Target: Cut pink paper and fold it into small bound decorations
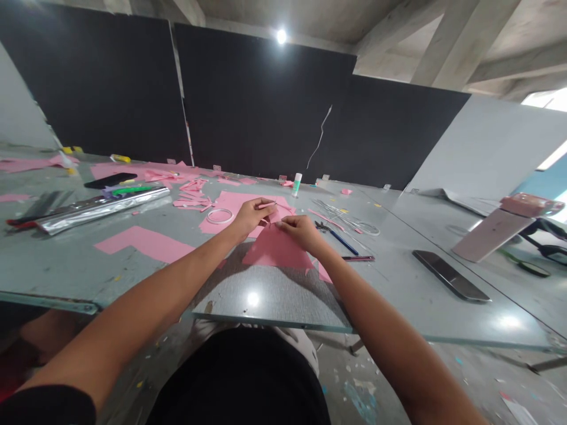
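Over the middle of the table, my left hand [251, 217] is closed, pinching a narrow pink piece that looks like a paper strip. My right hand [302, 231] pinches the top edge of a pink paper sheet [277, 251], which hangs down towards me and widens at the bottom. Both hands are close together, and the fingertips partly hide where strip and sheet meet. Behind them another pink sheet [225, 200] lies flat, with a white ring [220, 216] on its left part. Pliers with dark blue handles [343, 241] and thin wires [345, 217] lie right of my right hand.
A glue stick [296, 185] stands behind my hands. To the left lie a foil roll [104, 209], pink scraps [192, 195] and an L-shaped pink piece [146, 243]. On the right are a phone [449, 275] and a pink-topped device [500, 227]. A black panel [266, 106] backs the table.
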Action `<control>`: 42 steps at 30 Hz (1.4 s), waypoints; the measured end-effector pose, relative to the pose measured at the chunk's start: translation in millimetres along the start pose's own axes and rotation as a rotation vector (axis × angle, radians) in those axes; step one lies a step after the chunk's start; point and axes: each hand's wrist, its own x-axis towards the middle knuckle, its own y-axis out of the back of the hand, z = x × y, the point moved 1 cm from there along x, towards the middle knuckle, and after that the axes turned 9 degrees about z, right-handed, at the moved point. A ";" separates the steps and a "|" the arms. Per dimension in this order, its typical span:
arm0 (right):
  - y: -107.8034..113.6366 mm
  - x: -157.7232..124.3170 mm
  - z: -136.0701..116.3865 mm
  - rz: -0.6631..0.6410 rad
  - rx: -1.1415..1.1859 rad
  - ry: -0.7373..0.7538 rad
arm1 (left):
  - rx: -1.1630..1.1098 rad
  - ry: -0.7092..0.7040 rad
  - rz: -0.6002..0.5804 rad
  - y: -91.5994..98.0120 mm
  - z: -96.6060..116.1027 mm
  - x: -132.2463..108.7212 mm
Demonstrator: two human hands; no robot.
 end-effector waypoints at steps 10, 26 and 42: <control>1.0 0.4 -3.1 -0.017 -0.033 0.023 | -0.051 0.102 -0.154 5.5 7.7 -1.1; -6.3 1.7 26.9 -0.023 -0.462 -0.033 | -0.055 0.092 0.069 8.5 11.7 1.4; -0.8 0.5 9.7 0.203 -0.247 0.426 | -0.091 0.185 -0.104 4.4 3.0 -3.6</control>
